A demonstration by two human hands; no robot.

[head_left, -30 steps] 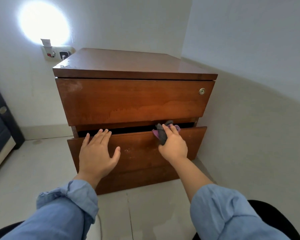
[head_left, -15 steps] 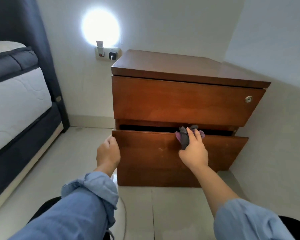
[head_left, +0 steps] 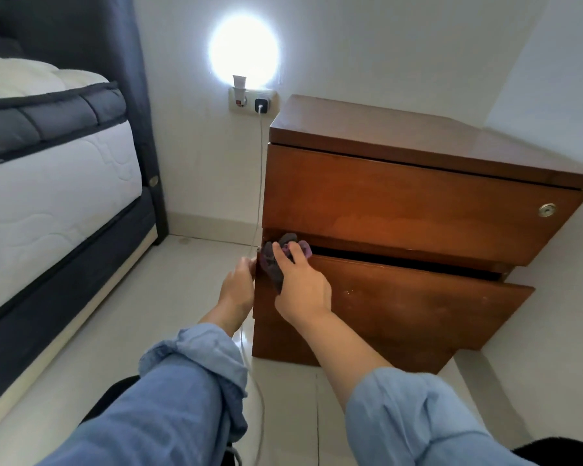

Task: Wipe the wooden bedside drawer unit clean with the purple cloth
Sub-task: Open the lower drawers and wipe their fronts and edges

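The wooden bedside drawer unit [head_left: 418,203] stands in the room's corner, its lower drawer [head_left: 418,304] pulled out a little. My right hand [head_left: 300,287] presses the bunched purple cloth [head_left: 276,260] against the top left corner of that lower drawer front, fingers curled over the cloth. My left hand [head_left: 238,284] rests at the left side edge of the unit, by the same drawer; its fingertips are hidden behind the wood, so its hold is unclear.
A bed with a white and dark mattress [head_left: 48,183] stands at the left. A wall socket [head_left: 253,102] with a bright night light sits above the unit's left side, and a white cable [head_left: 260,183] hangs down beside the unit. White walls close in behind and right.
My right hand slid the cloth leftward along the lower drawer's top edge to its left corner. My left hand left the drawer front and moved to the unit's left side. The view swung left.
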